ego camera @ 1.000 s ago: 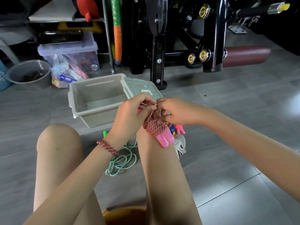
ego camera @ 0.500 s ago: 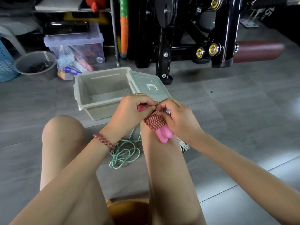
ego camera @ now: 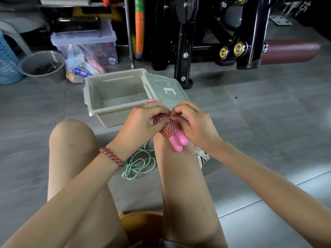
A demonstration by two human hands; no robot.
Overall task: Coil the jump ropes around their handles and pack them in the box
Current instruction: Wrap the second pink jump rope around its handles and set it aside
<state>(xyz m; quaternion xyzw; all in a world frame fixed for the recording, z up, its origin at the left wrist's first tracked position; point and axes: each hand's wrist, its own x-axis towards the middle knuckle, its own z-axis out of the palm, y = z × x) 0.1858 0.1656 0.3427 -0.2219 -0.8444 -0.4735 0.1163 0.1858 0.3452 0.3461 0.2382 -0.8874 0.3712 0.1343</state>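
Over my right knee I hold a pink-handled jump rope [ego camera: 176,142], its red-and-white cord [ego camera: 169,128] wound tightly around the two handles. My left hand [ego camera: 141,122] grips the upper end of the bundle. My right hand [ego camera: 194,126] pinches the cord at the top of the coil, fingertips meeting the left hand's. A green jump rope [ego camera: 138,163] lies loosely tangled on the floor between my legs. The grey box [ego camera: 114,111] stands open just beyond my hands, nothing visible inside, its lid [ego camera: 161,88] lying beside it to the right.
A black exercise machine [ego camera: 188,42] with a brown padded roller [ego camera: 290,51] stands behind the box. At back left are a clear storage bin [ego camera: 86,42], a grey bucket [ego camera: 43,66] and a blue basket [ego camera: 7,61]. A striped shoe [ego camera: 202,156] shows by my right leg. A yellow-brown stool [ego camera: 141,226] is under me.
My right hand has drawn in closer around the coil and now pinches the cord at its top. The view has tilted slightly, so the box sits lower in frame.
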